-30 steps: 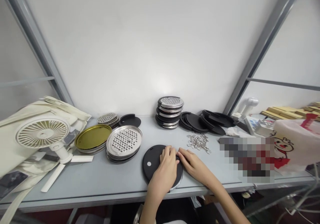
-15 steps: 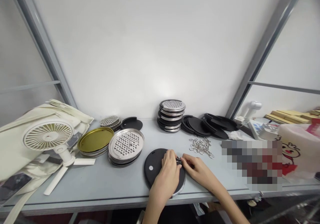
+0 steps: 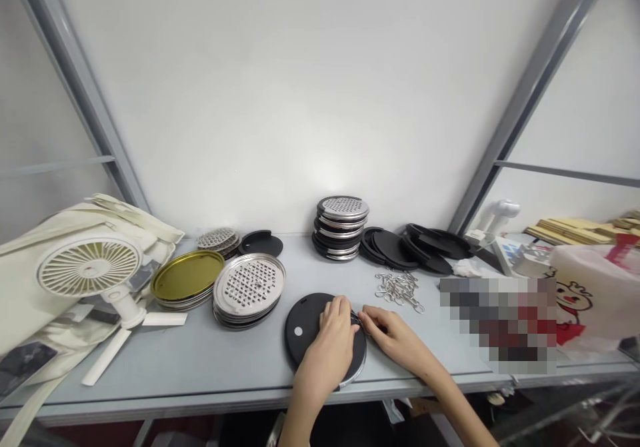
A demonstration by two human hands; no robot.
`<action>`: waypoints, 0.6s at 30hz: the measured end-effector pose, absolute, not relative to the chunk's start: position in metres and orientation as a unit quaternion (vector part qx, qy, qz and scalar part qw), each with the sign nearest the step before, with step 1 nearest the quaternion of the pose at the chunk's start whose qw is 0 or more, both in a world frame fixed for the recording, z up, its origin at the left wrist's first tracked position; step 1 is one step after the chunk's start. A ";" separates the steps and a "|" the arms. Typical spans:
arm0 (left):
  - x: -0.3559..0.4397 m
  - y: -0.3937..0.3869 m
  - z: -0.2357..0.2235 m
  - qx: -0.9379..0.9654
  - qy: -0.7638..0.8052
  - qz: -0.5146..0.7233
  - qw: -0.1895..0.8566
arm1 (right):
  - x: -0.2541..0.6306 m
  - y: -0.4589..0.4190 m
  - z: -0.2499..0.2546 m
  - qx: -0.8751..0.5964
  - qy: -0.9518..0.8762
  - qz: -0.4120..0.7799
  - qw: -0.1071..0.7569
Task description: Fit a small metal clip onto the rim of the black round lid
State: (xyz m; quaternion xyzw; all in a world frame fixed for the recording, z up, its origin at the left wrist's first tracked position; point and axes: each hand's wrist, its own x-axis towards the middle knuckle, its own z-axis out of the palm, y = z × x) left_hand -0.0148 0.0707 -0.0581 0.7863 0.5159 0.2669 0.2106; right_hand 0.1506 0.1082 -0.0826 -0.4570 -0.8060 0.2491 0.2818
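A black round plastic cover (image 3: 305, 314) with a white dot lies flat near the table's front edge. A silver metal rim shows beneath it at the lower right. My left hand (image 3: 333, 340) lies over the cover with fingers bent and close together, holding it down. At the cover's right edge my right hand (image 3: 387, 332) is closed in a pinch; a small dark or metallic bit shows at the fingertips, too small to name. Behind the right hand is a pile of metal wire loops (image 3: 397, 289). Left of the cover stands a stack of round metal graters (image 3: 253, 284).
Gold lids (image 3: 187, 275) are stacked at the left, beside a white fan (image 3: 90, 270) and a cream bag (image 3: 30, 254). Against the wall stand stacked graters with black covers (image 3: 343, 227) and more black covers (image 3: 395, 248). A white printed bag (image 3: 595, 300) sits at the right.
The view has shifted slightly, moving everything a little left and up. Both hands keep nearly the same pose at the cover; the fingertips at its right edge have barely moved.
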 end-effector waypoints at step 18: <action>-0.019 0.072 -0.059 0.781 0.486 0.285 0.268 | 0.154 0.111 -0.085 -0.443 -0.827 0.246 0.243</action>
